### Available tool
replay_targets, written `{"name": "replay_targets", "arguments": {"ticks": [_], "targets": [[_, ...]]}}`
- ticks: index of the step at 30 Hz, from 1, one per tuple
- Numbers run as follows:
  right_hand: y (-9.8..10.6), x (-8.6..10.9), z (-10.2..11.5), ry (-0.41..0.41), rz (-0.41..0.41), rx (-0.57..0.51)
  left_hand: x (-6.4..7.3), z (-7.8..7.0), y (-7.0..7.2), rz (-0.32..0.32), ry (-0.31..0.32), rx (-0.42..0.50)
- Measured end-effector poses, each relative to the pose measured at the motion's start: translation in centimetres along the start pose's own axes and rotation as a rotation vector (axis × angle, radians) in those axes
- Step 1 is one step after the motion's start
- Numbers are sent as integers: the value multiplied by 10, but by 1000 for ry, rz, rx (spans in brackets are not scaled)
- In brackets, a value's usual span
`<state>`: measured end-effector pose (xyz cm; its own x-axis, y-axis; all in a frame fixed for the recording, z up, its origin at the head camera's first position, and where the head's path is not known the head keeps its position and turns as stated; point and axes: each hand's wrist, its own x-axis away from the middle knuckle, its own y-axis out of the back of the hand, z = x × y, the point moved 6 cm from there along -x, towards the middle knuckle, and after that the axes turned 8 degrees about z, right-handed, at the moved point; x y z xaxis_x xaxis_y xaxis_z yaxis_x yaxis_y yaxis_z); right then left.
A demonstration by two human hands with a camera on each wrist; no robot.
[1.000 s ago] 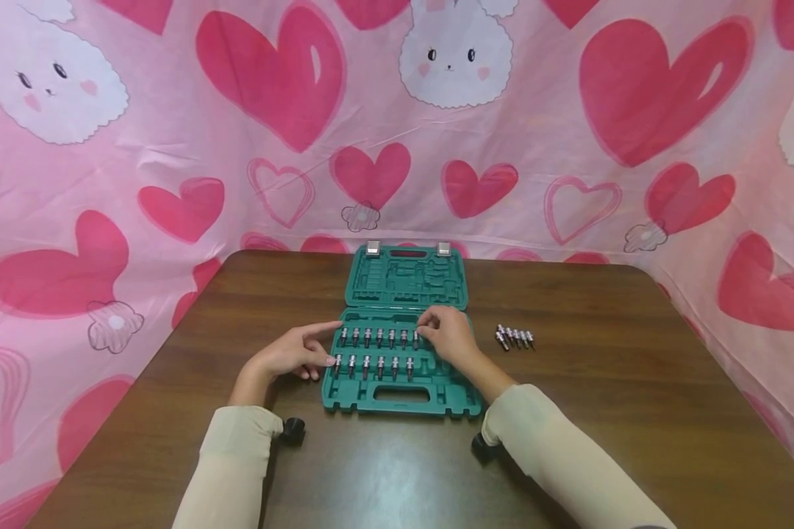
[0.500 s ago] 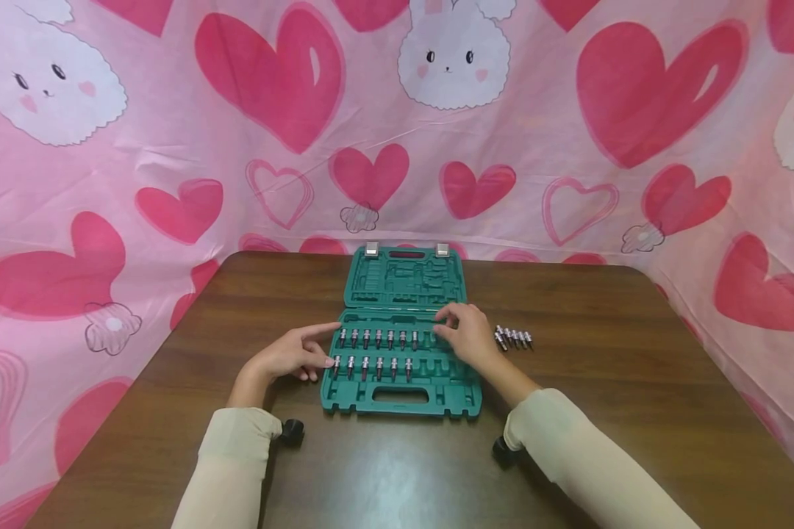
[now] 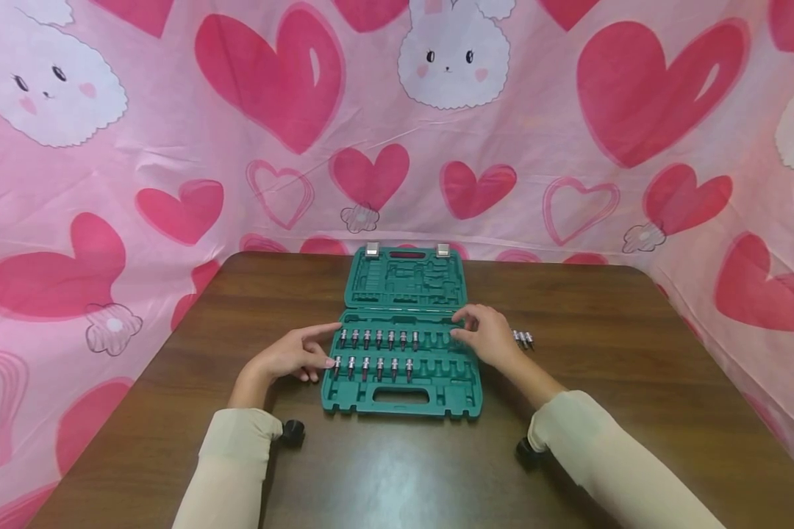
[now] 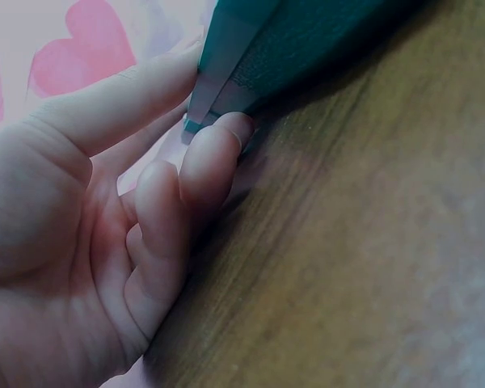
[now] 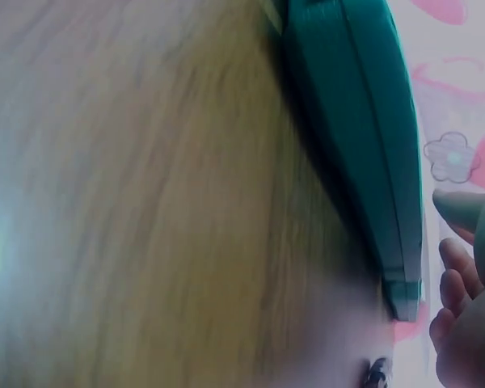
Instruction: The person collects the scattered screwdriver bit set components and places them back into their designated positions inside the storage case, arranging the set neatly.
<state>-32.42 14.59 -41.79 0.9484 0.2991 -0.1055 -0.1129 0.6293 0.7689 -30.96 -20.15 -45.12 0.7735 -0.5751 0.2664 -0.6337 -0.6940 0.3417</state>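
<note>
A green case lies unfolded on the table, holding two rows of socket bits in its near half. At its left edge, my left hand touches the rim with the index finger stretched out and the thumb on the edge. In the left wrist view, the left hand's other fingers bend against the case's side. My right hand hovers over the case's right edge, fingers slightly bent, with nothing seen between them. It partly hides the loose socket bits on the table to the right.
The case lid lies back toward the wall, with two metal latches on it. Slots at the right end of both rows hold no bits. A pink heart-patterned cloth hangs behind the table.
My right hand has left the last bit in the far row and moved right, past the bare slots, toward the loose bits. The left hand has stayed put.
</note>
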Motion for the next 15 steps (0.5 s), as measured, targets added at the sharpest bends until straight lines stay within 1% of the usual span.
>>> {"name": "replay_targets", "arguments": {"ticks": [7, 10, 15], "targets": [[4, 6, -9, -19, 65, -13, 0, -1, -1, -1, 0, 1], [6, 8, -14, -11, 66, -24, 1, -2, -1, -1, -6, 2], [10, 13, -23, 25, 63, -32, 1, -2, -1, 1, -6, 2]]}}
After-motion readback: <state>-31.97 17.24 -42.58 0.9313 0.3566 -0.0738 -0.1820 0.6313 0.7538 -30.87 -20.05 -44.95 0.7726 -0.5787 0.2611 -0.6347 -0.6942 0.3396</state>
